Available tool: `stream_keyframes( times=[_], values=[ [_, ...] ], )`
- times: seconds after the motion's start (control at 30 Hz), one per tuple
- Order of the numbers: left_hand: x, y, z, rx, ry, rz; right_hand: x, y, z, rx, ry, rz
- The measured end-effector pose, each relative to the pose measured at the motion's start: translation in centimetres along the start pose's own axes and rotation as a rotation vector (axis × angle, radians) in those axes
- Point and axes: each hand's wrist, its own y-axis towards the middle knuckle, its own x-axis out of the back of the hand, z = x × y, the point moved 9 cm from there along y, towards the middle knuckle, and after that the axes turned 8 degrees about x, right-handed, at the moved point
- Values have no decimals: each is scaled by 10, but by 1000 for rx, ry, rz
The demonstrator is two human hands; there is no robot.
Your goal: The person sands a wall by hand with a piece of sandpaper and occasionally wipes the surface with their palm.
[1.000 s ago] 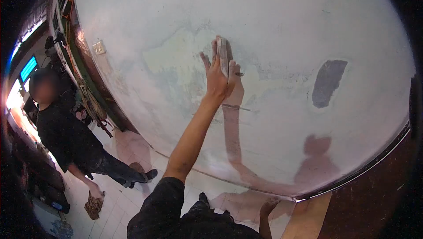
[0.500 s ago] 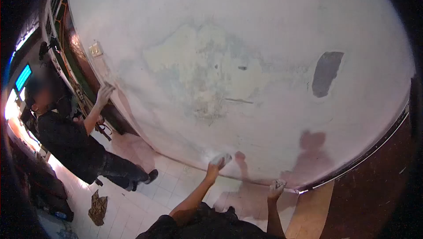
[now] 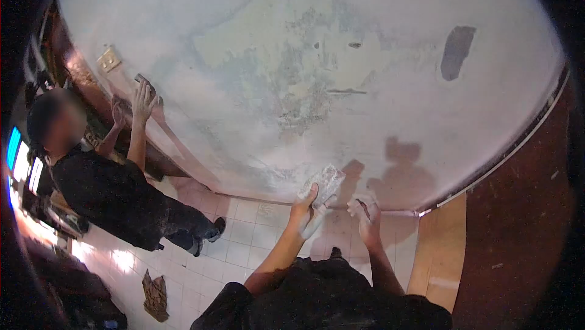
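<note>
My left hand [image 3: 309, 209] grips a pale, dust-coated sanding block [image 3: 324, 184], thumb along its near side and fingers underneath. The block is tilted, its face turned up toward me, and overlaps the lower part of the white wall [image 3: 256, 135]. To the right, my right hand [image 3: 367, 213] hovers near the wall's foot, whitened with dust. Its fingers are loosely curled and apart from the thumb, with a dark gap between them. Above both hands, the wall carries a patchy greenish-grey area [image 3: 256, 35].
At left, a co-worker [image 3: 116, 190] in dark clothes has a hand raised to the wall, holding a small dark block [image 3: 144, 80] below a switch plate [image 3: 109, 60]. Crumpled brown paper [image 3: 155, 296] lies on the tiled floor [image 3: 237, 238]. A grey patch [image 3: 458, 53] marks the wall's right side.
My left hand has lifted the block off the lower wall and turned it upward. My right hand has risen, its fingers loosening. The co-worker's hands are higher, and my view has shifted.
</note>
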Motion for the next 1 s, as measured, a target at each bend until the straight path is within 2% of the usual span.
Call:
stream_keyframes(
  times=[0.1,0.2,0.23,0.33,0.43,0.53,0.6,0.67,0.7,0.73,0.8,0.83,0.93,1.0],
  values=[
    [7,-27,7,86,14,93,-37,-20,25,52,-46,-61],
    [30,-43,12,139,26,80,-73,-34,25,-20,46,28],
    [36,-49,10,127,46,53,-73,-42,12,-115,56,-69],
    [46,-61,4,100,52,10,-93,-56,23,-21,81,-169],
    [71,-63,12,156,4,-22,-107,-56,33,202,-97,-116],
    [89,-73,11,207,418,-106,-123,-60,20,108,180,-160],
    [84,-73,15,237,262,-142,-130,-56,36,295,-62,-137],
    [66,-77,12,247,154,-192,-132,-51,26,290,-119,-134],
    [50,-82,4,231,202,-215,-127,-50,4,195,-53,-140],
    [52,-76,6,255,218,-215,-125,-49,-10,99,14,-144],
    [64,-61,13,298,254,-214,-121,-43,-20,84,49,-155],
    [59,-52,10,190,201,-170,-120,-39,-24,76,68,-161],
    [74,-32,6,288,609,-272,-109,-22,-29,94,-51,-166],
    [86,-15,21,333,496,-251,-106,-5,-23,91,92,-263]
  ],
)
